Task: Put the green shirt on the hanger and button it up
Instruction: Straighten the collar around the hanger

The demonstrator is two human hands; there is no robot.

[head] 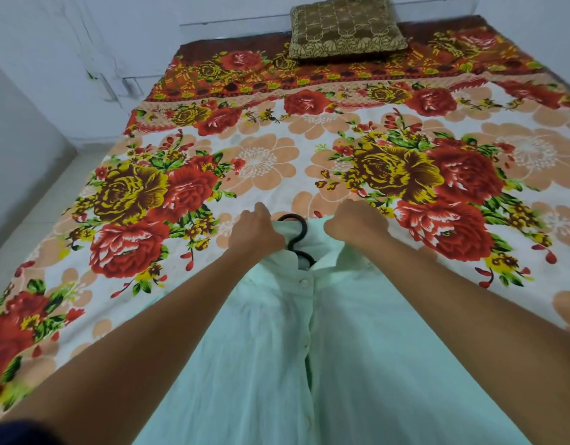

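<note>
Left hand (256, 234): fingers curled, collar of green shirt (309, 364) gripped beside hanger (298, 240) hook.
Right hand (356, 224): fingers curled, opposite collar side gripped.
Shirt: laid buttoned on bedsheet (277, 155).

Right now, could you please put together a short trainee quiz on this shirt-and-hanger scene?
1. True or false: the black hanger hook sticks out past the collar of the green shirt.
2. Multiple choice: what does the left hand grip? A) the cushion B) the shirt collar C) the bedsheet
3. Fill in: the brown cushion lies at the ____ end of the bed, away from the person.

Key: 1 true. 2 B; the right hand grips the collar's other side. 3 far. The shirt lies on the floral bedsheet, buttons showing down its front.
</note>
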